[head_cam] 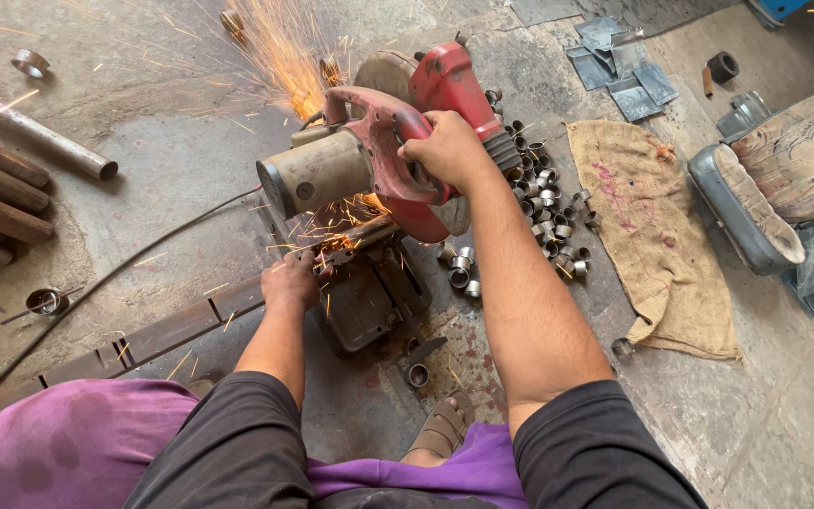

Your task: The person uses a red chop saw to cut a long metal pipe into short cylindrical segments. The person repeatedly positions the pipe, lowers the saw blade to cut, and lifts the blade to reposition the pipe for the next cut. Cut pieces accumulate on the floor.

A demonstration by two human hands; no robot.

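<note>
- Right hand (447,149) is closed around the red handle of the chop saw (379,160), which sits low on the concrete floor (190,160) ahead of the person's knees.
- Left hand (289,281) presses down on a long flat metal bar (171,330), fingers curled over it just beside the saw's vise; how firmly it grips is hard to tell through the sparks.
- Sparks (280,57) spray away from the blade toward the far floor.
- The bar runs from the saw base out to the left, past the left knee.
- A pile of short cut metal rings (548,203) lies just right of the saw.
- A burlap sack (652,236) lies flat beyond the rings.
- Several pipes (11,160) lie at far left.
</note>
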